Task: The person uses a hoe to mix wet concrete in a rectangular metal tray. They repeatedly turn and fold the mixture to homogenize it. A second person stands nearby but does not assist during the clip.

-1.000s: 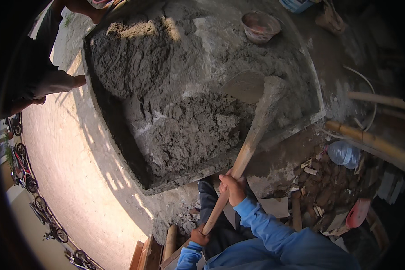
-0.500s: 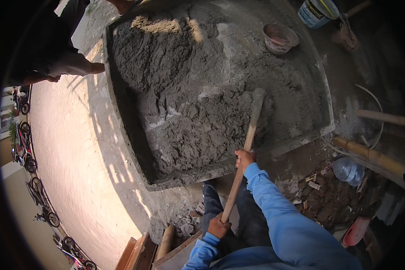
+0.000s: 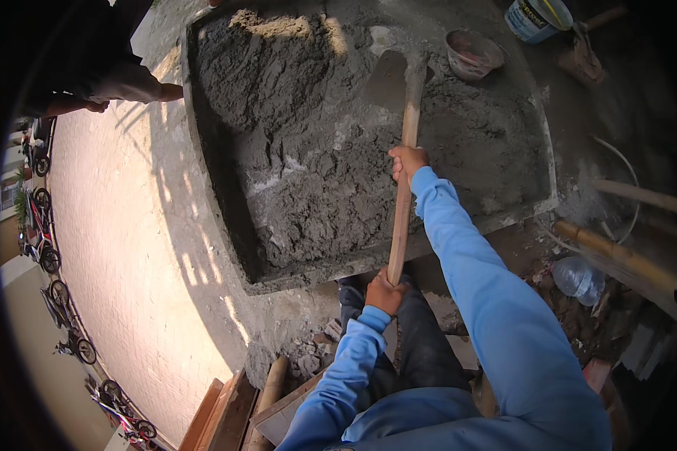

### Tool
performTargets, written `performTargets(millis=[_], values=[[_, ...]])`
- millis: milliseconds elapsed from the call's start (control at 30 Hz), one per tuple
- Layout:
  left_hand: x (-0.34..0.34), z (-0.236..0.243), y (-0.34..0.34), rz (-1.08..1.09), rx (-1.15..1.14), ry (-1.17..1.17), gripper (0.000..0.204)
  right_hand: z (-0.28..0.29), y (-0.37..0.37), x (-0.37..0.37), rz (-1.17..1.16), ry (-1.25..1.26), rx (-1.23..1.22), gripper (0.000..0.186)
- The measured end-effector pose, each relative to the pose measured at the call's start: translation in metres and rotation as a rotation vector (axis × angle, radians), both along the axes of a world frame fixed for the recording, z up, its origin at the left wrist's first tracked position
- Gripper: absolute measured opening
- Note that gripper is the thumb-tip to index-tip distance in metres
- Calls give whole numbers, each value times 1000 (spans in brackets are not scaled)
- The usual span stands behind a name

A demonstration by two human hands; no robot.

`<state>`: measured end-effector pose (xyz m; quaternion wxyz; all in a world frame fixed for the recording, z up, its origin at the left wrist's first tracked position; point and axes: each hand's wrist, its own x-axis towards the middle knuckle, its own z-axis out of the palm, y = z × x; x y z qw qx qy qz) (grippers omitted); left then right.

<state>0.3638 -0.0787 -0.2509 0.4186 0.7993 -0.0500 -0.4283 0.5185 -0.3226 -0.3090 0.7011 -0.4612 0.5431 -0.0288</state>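
Observation:
Both my hands grip the wooden handle of a hoe (image 3: 401,218) held out over a mixing trough. My left hand (image 3: 386,292) wraps the near end of the handle, close to my legs. Farther up, my right hand (image 3: 410,163) is closed round the shaft. The hoe's wide metal blade shows at the far end, over the middle of the trough; whether it touches the mix I cannot tell. Wet grey mortar (image 3: 323,199) lies in lumpy heaps, highest at the far left. The trough's low rim (image 3: 217,218) runs along the left and near sides.
A mortar-smeared bucket (image 3: 474,55) stands in the trough's far right, with a white-blue pail (image 3: 538,19) beyond. Another person's hand (image 3: 171,92) is at the left rim. Bamboo poles (image 3: 617,255) and a clear plastic bottle (image 3: 578,281) lie right; planks (image 3: 229,410) lie near left.
Both hands and the hoe have moved forward, away from my body. The blade, earlier down in the near mortar, now shows farther out near the bucket.

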Motion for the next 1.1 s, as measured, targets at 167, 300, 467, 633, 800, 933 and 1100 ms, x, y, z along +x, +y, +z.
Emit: performTargets(millis=[167, 300, 467, 633, 800, 933, 1100], values=[[-21, 58, 56, 145, 88, 335, 33, -114, 105, -75, 322, 556, 505, 13], [-53, 127, 97, 133, 106, 274, 38, -68, 132, -118, 105, 240, 559, 19], [-59, 136, 231, -228, 174, 361, 45, 48, 207, -142, -138, 221, 648, 25], [-88, 63, 357, -342, 69, 134, 43, 94, 271, -190, -238, -122, 681, 22], [-77, 79, 362, -381, 185, 211, 47, 81, 282, -186, -179, 108, 664, 18], [-67, 56, 284, -178, 252, 292, 48, -45, 265, -130, -129, 469, 560, 21], [-88, 7, 217, -20, 246, 290, 50, -132, 218, -120, -4, 365, 397, 18]])
